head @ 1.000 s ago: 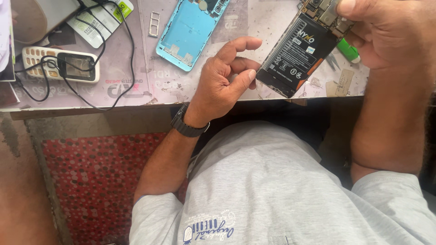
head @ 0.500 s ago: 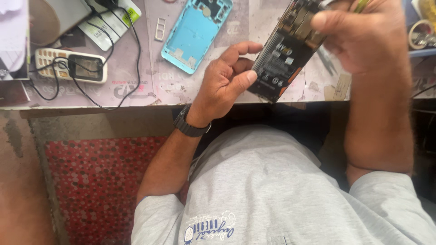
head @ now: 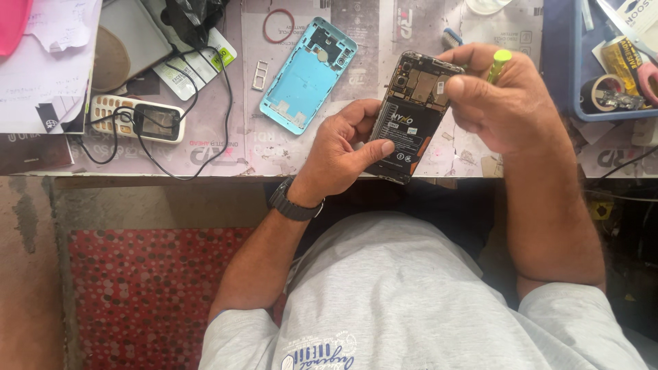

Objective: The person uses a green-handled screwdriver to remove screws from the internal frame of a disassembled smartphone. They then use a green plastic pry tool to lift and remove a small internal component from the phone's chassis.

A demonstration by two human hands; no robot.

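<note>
A light blue phone back cover [head: 308, 75] lies on the desk [head: 226, 147] just left of the fingers, a small metal card tray [head: 260, 75] and a red rubber ring [head: 279, 25] beside it. Further left sits a white keypad phone [head: 137, 118] under black cables [head: 212, 130]; right of the fingers, a blue tray [head: 574, 82] holds tape rolls [head: 603, 92].

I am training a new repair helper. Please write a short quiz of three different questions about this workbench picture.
1. True or false: the left hand holds the opened phone from below.
2. Which colour is the loose back cover lying on the table? A) red B) light blue C) black
3. Fill in: the right hand grips a tool with a ____ handle.

Key: 1 true; 2 B; 3 green. The tool's tip is hidden, so its kind cannot be told.
</note>
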